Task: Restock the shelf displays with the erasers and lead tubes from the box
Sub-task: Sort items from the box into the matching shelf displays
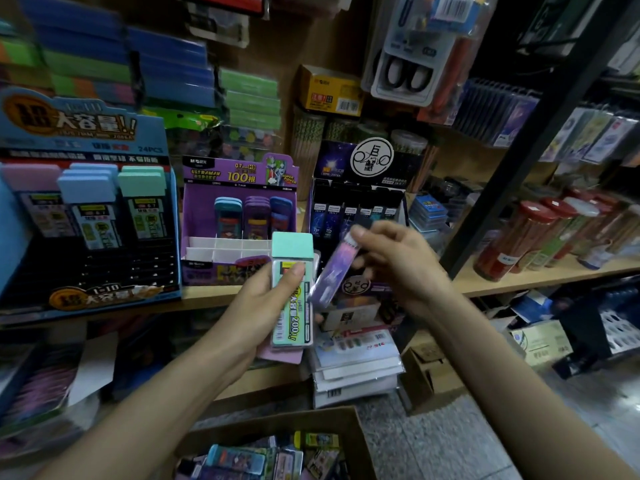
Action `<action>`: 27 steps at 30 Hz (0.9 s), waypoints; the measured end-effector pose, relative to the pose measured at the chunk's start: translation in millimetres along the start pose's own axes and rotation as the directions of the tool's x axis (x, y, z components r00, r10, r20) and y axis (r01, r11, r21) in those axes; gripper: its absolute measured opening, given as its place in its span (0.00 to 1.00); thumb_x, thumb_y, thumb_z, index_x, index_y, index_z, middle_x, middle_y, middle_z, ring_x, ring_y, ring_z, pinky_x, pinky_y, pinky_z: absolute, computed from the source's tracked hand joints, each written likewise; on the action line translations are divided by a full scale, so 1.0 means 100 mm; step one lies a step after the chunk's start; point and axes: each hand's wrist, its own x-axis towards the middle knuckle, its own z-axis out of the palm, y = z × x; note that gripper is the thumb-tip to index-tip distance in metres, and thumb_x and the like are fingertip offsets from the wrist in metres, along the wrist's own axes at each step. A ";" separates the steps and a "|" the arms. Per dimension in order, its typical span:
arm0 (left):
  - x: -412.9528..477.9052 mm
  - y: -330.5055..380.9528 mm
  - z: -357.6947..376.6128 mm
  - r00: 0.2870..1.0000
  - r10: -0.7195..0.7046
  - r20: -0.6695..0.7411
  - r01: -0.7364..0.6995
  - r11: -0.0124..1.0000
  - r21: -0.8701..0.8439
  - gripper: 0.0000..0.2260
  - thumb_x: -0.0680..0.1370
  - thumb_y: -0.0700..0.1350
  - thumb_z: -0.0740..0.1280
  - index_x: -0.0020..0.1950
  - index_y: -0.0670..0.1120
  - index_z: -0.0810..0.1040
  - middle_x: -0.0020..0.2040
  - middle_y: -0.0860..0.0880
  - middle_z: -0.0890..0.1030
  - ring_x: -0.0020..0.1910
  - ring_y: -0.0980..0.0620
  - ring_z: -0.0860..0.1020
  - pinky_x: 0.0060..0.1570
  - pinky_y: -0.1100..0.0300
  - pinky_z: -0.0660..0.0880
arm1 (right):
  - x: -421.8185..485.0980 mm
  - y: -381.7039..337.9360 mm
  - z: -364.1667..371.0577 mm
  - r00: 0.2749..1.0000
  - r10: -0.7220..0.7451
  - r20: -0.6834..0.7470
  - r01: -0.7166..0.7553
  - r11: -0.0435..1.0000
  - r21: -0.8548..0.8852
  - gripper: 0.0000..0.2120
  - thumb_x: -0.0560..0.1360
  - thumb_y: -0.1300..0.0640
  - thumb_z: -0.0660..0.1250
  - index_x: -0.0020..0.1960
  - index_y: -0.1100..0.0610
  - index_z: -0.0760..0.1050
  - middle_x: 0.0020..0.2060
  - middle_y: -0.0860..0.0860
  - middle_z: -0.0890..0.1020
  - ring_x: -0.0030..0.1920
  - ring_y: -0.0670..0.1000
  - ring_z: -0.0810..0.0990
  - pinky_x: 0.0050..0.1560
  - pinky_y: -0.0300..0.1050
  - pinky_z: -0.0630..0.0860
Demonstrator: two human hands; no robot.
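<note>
Cardboard box (277,448) at bottom edge, nearest the lens, open and part-filled with mixed packs lying loose.

Left hand (266,306) closed around a stack: mint-capped lead tube (292,289) on top, thumb pressed on its face, a pink pack (280,356) under it. Stack held in front of the shelf edge, above the box. Tube's long axis runs near vertical in view, mint cap up toward the displays, base toward the wrist.

Right hand (398,261) pinches a slim purple tube (334,268) at its upper end between thumb and fingertips, other fingers loosely curled. Its long axis is tilted, top end up-right at the fingers, lower end down-left, close beside the mint tube; touching or not, cannot tell (blurred).

Destinations, judged: blue display (86,209) at left carries matching mint caps; dark display (356,209) behind the right hand holds slim tubes; purple display (239,216) lies between.

Risks:
- End-only pinch on purple tube: could swing or slip, dropping toward the floor or box.
- Stack held by thumb pressure alone: pink pack could slide out below.
- Similar packaging: misfiling into the wrong slot is likely if labels go unchecked.
</note>
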 end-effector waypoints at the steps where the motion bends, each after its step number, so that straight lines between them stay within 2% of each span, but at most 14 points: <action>1: 0.02 0.00 -0.02 1.000 0.014 -0.008 -0.014 1.000 -0.003 0.14 0.74 0.54 0.63 0.55 0.50 0.77 0.42 0.47 0.85 0.36 0.50 0.83 0.31 0.61 0.77 | 0.07 -0.06 -0.14 0.997 -0.058 -0.048 0.057 0.998 -0.015 0.04 0.74 0.59 0.69 0.43 0.57 0.74 0.32 0.51 0.82 0.29 0.47 0.78 0.26 0.36 0.73; 3: 0.05 0.03 -0.05 0.999 0.040 -0.017 -0.040 0.999 -0.013 0.14 0.74 0.54 0.62 0.56 0.50 0.76 0.42 0.46 0.85 0.35 0.50 0.83 0.31 0.61 0.77 | 0.21 -0.18 -0.44 0.973 -0.174 -0.153 0.157 0.980 -0.119 0.04 0.74 0.60 0.69 0.47 0.58 0.75 0.32 0.50 0.82 0.31 0.47 0.79 0.29 0.37 0.76; 5: 0.07 0.05 -0.06 0.999 0.050 -0.017 -0.050 0.999 -0.022 0.15 0.73 0.54 0.62 0.57 0.50 0.75 0.43 0.46 0.85 0.36 0.49 0.83 0.31 0.61 0.78 | 0.36 -0.26 -0.67 0.946 -0.258 -0.196 0.200 0.941 -0.274 0.05 0.74 0.61 0.69 0.48 0.58 0.75 0.34 0.50 0.83 0.32 0.47 0.81 0.32 0.38 0.77; 9: 0.09 0.06 -0.08 0.998 0.064 -0.024 -0.065 0.998 -0.026 0.17 0.72 0.54 0.62 0.57 0.48 0.75 0.44 0.45 0.85 0.36 0.48 0.83 0.32 0.60 0.79 | 0.67 -0.29 -0.85 0.945 -0.306 -0.112 0.222 0.856 -0.467 0.05 0.74 0.64 0.68 0.46 0.55 0.75 0.40 0.56 0.81 0.35 0.46 0.82 0.37 0.37 0.80; 12: 0.11 0.05 -0.09 0.996 0.076 -0.036 -0.076 0.997 -0.021 0.17 0.72 0.54 0.62 0.56 0.47 0.75 0.44 0.45 0.85 0.37 0.48 0.83 0.32 0.59 0.79 | 0.84 -0.23 -0.84 0.959 -0.282 -0.017 0.226 0.803 -0.551 0.06 0.74 0.64 0.68 0.50 0.60 0.75 0.44 0.59 0.81 0.40 0.52 0.82 0.43 0.43 0.81; 15: 0.13 0.05 -0.12 0.996 0.086 -0.038 -0.087 0.996 -0.008 0.17 0.73 0.54 0.62 0.57 0.46 0.75 0.44 0.45 0.85 0.38 0.47 0.84 0.33 0.60 0.79 | 0.91 -0.17 -0.79 0.961 -0.273 0.049 0.245 0.753 -0.611 0.10 0.74 0.65 0.68 0.55 0.66 0.75 0.47 0.63 0.81 0.45 0.56 0.82 0.45 0.45 0.80; 18: 0.13 0.04 -0.14 0.995 0.088 -0.036 -0.089 0.996 -0.002 0.16 0.73 0.54 0.62 0.56 0.47 0.75 0.44 0.45 0.85 0.39 0.46 0.84 0.33 0.60 0.79 | 0.93 -0.18 -0.79 0.960 -0.265 0.087 0.261 0.743 -0.616 0.10 0.74 0.65 0.68 0.54 0.67 0.75 0.47 0.65 0.81 0.46 0.57 0.82 0.47 0.47 0.80; 21: 0.12 0.03 -0.15 0.996 0.083 -0.031 -0.083 0.997 -0.006 0.15 0.74 0.54 0.62 0.56 0.49 0.76 0.45 0.45 0.85 0.39 0.46 0.84 0.32 0.60 0.79 | 0.94 -0.22 -0.82 0.957 -0.254 0.141 0.285 0.732 -0.619 0.06 0.74 0.66 0.68 0.50 0.61 0.77 0.41 0.57 0.82 0.38 0.46 0.82 0.40 0.36 0.78; 23: 0.12 0.03 -0.15 0.996 0.083 -0.027 -0.083 0.997 -0.001 0.15 0.74 0.55 0.62 0.56 0.50 0.76 0.45 0.46 0.85 0.40 0.46 0.84 0.33 0.60 0.79 | 0.96 -0.23 -0.84 0.955 -0.256 0.148 0.291 0.728 -0.621 0.06 0.74 0.65 0.68 0.49 0.57 0.77 0.39 0.52 0.82 0.35 0.41 0.81 0.38 0.33 0.77; 25: 0.12 0.02 -0.14 0.996 0.084 -0.031 -0.084 0.996 -0.003 0.15 0.73 0.55 0.62 0.56 0.50 0.76 0.45 0.46 0.85 0.40 0.46 0.84 0.33 0.60 0.79 | 0.98 -0.23 -0.86 0.950 -0.273 0.149 0.303 0.707 -0.639 0.06 0.74 0.64 0.69 0.47 0.55 0.77 0.39 0.50 0.82 0.36 0.41 0.81 0.39 0.34 0.77; 27: 0.12 0.02 -0.14 0.996 0.084 -0.032 -0.085 0.996 -0.005 0.15 0.73 0.55 0.62 0.55 0.50 0.76 0.45 0.46 0.85 0.40 0.46 0.84 0.33 0.60 0.79 | 1.00 -0.23 -0.89 0.949 -0.280 0.147 0.305 0.686 -0.660 0.06 0.74 0.64 0.69 0.48 0.56 0.77 0.41 0.53 0.83 0.39 0.46 0.82 0.42 0.39 0.78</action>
